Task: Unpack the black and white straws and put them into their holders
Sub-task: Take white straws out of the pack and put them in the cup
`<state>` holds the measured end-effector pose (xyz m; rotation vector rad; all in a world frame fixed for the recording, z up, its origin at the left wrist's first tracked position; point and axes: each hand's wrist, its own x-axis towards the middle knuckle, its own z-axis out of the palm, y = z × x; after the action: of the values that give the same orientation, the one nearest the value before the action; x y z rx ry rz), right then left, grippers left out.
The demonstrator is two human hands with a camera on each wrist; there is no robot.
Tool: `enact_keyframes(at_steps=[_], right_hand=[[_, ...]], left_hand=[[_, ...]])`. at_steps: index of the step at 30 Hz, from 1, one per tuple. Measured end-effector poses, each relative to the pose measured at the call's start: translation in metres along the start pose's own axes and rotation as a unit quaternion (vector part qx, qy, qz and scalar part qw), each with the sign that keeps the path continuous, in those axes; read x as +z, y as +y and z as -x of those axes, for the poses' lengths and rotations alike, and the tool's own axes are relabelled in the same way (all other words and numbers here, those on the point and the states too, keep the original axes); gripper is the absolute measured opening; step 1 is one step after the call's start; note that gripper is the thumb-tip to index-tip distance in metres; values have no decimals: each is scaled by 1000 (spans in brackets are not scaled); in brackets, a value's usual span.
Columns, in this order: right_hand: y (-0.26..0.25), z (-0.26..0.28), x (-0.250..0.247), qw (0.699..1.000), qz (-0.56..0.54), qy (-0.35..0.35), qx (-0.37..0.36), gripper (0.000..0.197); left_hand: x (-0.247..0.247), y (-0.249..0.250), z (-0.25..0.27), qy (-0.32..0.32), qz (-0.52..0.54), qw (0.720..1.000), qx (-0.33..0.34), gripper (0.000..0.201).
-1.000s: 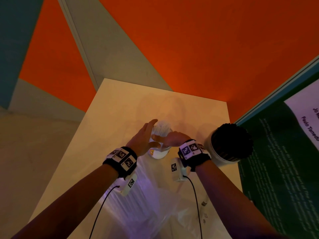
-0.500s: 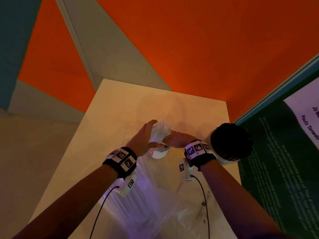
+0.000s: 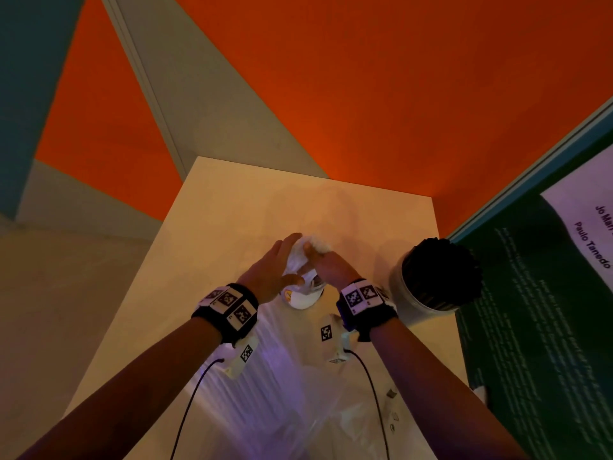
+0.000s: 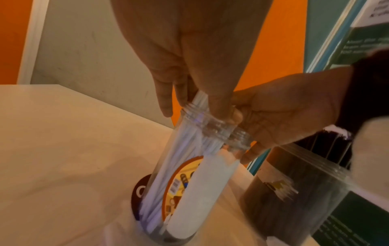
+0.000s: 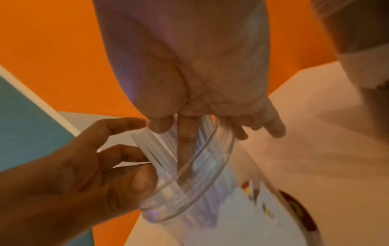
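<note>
Left hand [image 3: 272, 267] at clear jar [image 4: 189, 174] mouth, thumb and fingers loosely bracketing white straws [image 4: 179, 149]. Right hand [image 3: 326, 265] pinching same bundle at rim, one finger inside. Straws standing tilted in jar on table [image 3: 232, 210]. Black straws [image 3: 438, 273] filling second jar [image 3: 403, 303], just right.

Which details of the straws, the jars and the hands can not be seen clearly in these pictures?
- White straws: count unclear; head view, both hands cover them.
- Clear jar: label print blurred; base cut off, left wrist view.
- Black straws: one dark mass, head view.
- Right hand: whether its fingers pinch straws; blurred.
- Plastic wrapping: contents washed out by glare.
</note>
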<state>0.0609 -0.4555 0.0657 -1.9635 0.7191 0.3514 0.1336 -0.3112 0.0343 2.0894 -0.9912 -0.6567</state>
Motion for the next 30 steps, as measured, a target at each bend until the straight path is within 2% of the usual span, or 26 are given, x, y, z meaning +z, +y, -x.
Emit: enact_keyframes(at_steps=[4,9,14,19,21,22,24,26,28,30], right_hand=[[8,13,-12,999,25,-36,-23,52],[22,30,-29,996,3,-31,-86,39],[39,50,-34,993,-4,18,-114,23],[53,80,-27,992,65,73,-83,16],[56,94,-20,987,149,34,-52,18],[58,101,-16,981,192,-24,-24,20],[69,113,-2,958,224,-174,46,25],[83,125,22,929,234,-268,100,26],[97,136,48,907,278,-292,123,23],[108,142,67,913,257,-290,127,19]], left_hand=[[-8,5,-4,21,-66,997,25,69],[-20,14,-7,76,-126,989,28,57],[-22,22,1,121,-116,983,75,24],[-15,21,24,102,-190,971,101,17],[-10,24,38,120,-178,971,102,14],[-7,26,47,122,-175,971,111,13],[4,31,71,79,-190,969,136,19],[20,35,95,-44,-229,965,124,35],[40,40,115,-198,-287,934,75,55],[60,42,132,-310,-309,899,15,70]])
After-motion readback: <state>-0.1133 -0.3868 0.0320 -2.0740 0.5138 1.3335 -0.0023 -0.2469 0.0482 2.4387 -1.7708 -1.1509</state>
